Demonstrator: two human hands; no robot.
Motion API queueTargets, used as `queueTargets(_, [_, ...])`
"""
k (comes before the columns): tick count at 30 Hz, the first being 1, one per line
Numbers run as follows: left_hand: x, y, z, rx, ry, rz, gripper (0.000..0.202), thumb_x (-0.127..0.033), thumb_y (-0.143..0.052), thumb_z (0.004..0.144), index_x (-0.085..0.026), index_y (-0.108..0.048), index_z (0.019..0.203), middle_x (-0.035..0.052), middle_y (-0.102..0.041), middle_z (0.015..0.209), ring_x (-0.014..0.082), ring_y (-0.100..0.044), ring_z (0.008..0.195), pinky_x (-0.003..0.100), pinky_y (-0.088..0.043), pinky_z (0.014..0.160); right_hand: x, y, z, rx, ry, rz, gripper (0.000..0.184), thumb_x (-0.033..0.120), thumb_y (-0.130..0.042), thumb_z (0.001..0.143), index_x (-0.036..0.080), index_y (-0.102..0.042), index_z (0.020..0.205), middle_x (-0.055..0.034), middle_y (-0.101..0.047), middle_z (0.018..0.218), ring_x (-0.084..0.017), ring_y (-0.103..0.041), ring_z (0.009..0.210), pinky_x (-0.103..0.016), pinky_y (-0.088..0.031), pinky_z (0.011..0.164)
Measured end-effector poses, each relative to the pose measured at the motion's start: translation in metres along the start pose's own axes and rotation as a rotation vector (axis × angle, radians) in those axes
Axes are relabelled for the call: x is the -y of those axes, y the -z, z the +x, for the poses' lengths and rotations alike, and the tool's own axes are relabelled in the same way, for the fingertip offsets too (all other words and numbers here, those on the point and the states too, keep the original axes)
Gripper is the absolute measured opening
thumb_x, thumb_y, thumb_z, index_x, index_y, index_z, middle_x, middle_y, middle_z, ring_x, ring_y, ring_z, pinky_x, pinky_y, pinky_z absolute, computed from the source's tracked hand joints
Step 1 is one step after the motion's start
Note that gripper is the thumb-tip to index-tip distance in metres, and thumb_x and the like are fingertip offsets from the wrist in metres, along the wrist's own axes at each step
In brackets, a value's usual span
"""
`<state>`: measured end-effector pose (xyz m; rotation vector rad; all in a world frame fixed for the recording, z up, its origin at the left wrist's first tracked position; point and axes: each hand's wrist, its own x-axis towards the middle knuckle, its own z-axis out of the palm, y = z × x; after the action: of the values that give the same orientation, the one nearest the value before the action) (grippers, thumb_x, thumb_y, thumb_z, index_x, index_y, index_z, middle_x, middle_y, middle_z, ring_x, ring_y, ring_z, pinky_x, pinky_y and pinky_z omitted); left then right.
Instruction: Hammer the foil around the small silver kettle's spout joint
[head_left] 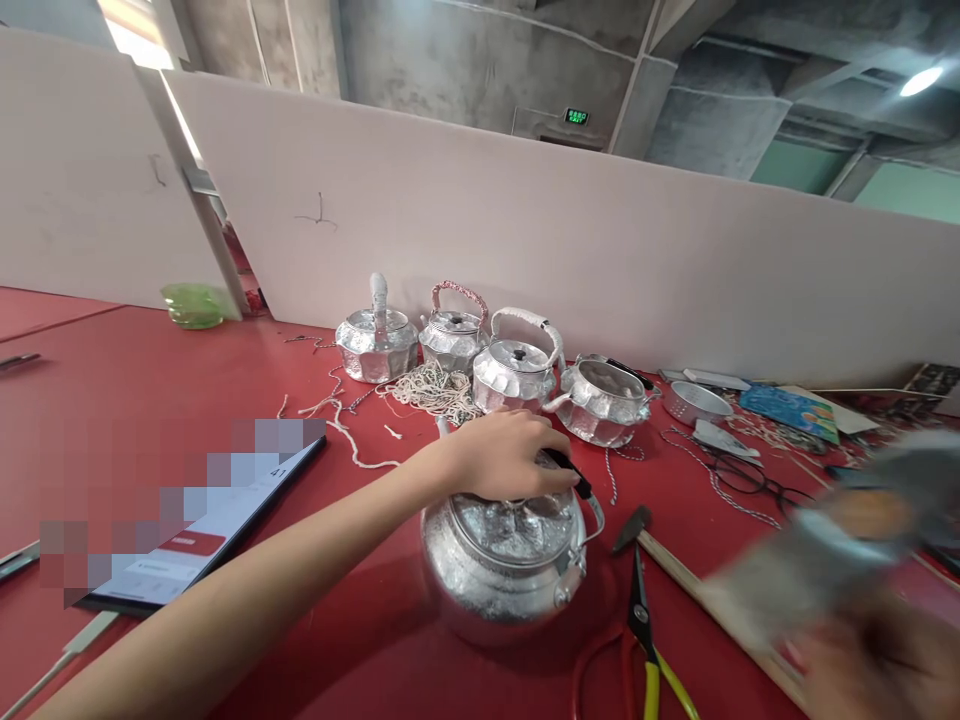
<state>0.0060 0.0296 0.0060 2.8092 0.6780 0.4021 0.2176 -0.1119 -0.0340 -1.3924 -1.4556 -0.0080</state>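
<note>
A shiny hammered metal kettle (pixel 502 590) stands on the red table in front of me, its lid on. My left hand (pixel 514 455) reaches across its top, fingers closed about the black-wrapped handle (pixel 574 472). At the lower right, my right hand (pixel 877 650) is smeared by motion. It holds a blurred grey thing (pixel 832 545) with a round orange-brown patch, whose kind I cannot make out. Beside the kettle lie a hammer (pixel 675 570) with a wooden shaft, scissors with red handles (pixel 626 650) and a tool with yellow handles (pixel 651 690).
Several metal kettles (pixel 514 375) line the back, near a heap of cord (pixel 433 390) and a white partition (pixel 525 230). A tablet-like screen (pixel 202 540) with a cable is at left. Glasses (pixel 757 485), a perforated metal bowl (pixel 697 402) and a blue picture (pixel 787 410) lie right.
</note>
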Motion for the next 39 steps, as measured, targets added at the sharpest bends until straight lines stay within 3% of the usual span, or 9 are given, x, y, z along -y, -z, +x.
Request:
queueTargets(1, [0.0,0.0,0.0,-0.001,-0.002,0.002,0.031,-0.041,-0.042,0.084,-0.02,-0.062,0.093,0.0039,-0.062,0.089,0.0168,-0.056,0.08,0.028,-0.039,0.071,0.001,-0.002,0.0,0.029,0.067,-0.085,0.04,0.055,-0.063,0.062,0.019,-0.047,0.054,0.0054,-0.035,0.04,-0.004,-0.032,0.036,-0.017,-0.025,0.032])
queueTargets(5, [0.001,0.0,0.0,-0.008,-0.012,0.005,0.031,-0.041,-0.041,0.084,-0.019,-0.062,0.092,0.0031,-0.062,0.088,0.0163,-0.056,0.08,0.028,-0.04,0.07,0.012,-0.014,-0.001,0.099,0.462,-0.383,0.044,0.057,-0.057,0.068,0.018,-0.04,0.054,0.0049,-0.035,0.045,-0.004,-0.031,0.04,-0.019,-0.026,0.039])
queueTargets(12, [0.001,-0.002,0.0,-0.007,-0.014,0.005,0.032,-0.043,-0.04,0.084,-0.02,-0.062,0.092,0.0032,-0.062,0.089,0.0169,-0.055,0.08,0.029,-0.039,0.07,0.012,-0.016,0.001,0.048,0.691,-0.5,0.036,0.051,-0.05,0.076,0.019,-0.044,0.061,0.0029,-0.041,0.046,-0.007,-0.04,0.041,-0.021,-0.03,0.041])
queueTargets(16, [0.001,-0.001,0.0,-0.016,-0.006,0.01,0.032,-0.043,-0.041,0.084,-0.02,-0.062,0.092,0.0039,-0.061,0.089,0.0172,-0.055,0.081,0.029,-0.039,0.071,0.011,-0.017,-0.002,0.099,0.657,-0.411,0.04,0.048,-0.048,0.078,0.019,-0.036,0.053,0.0033,-0.034,0.044,-0.006,-0.034,0.04,-0.021,-0.028,0.041])
queueTargets(20, [0.0,0.0,0.0,-0.009,0.0,0.012,0.032,-0.043,-0.041,0.084,-0.021,-0.062,0.091,0.0035,-0.061,0.088,0.0166,-0.055,0.079,0.028,-0.039,0.069,0.012,-0.019,-0.004,0.091,0.68,-0.484,0.039,0.05,-0.05,0.076,0.019,-0.04,0.055,0.0026,-0.038,0.046,-0.007,-0.04,0.042,-0.021,-0.03,0.042])
queueTargets(24, [0.0,0.0,-0.001,-0.011,0.006,0.013,0.032,-0.043,-0.041,0.083,-0.021,-0.062,0.091,0.0032,-0.061,0.088,0.0165,-0.055,0.079,0.028,-0.038,0.067,0.011,-0.02,-0.004,0.103,0.679,-0.424,0.041,0.048,-0.047,0.079,0.019,-0.037,0.052,0.0031,-0.034,0.043,-0.006,-0.033,0.039,-0.022,-0.027,0.041])
queueTargets(27, [-0.001,0.0,-0.001,-0.008,0.007,0.009,0.032,-0.043,-0.041,0.083,-0.021,-0.062,0.091,0.003,-0.061,0.088,0.0164,-0.054,0.079,0.028,-0.038,0.067,0.009,-0.02,-0.004,0.068,0.678,-0.473,0.038,0.049,-0.048,0.078,0.019,-0.041,0.055,0.0022,-0.039,0.045,-0.007,-0.039,0.043,-0.021,-0.03,0.043])
queueTargets(39, [0.0,-0.001,-0.001,-0.01,-0.003,0.011,0.032,-0.043,-0.041,0.084,-0.021,-0.062,0.092,0.0035,-0.061,0.089,0.0168,-0.055,0.08,0.028,-0.039,0.069,0.011,-0.02,-0.006,0.089,0.67,-0.472,0.036,0.047,-0.05,0.077,0.019,-0.04,0.055,0.0031,-0.038,0.046,-0.007,-0.039,0.042,-0.022,-0.029,0.043])
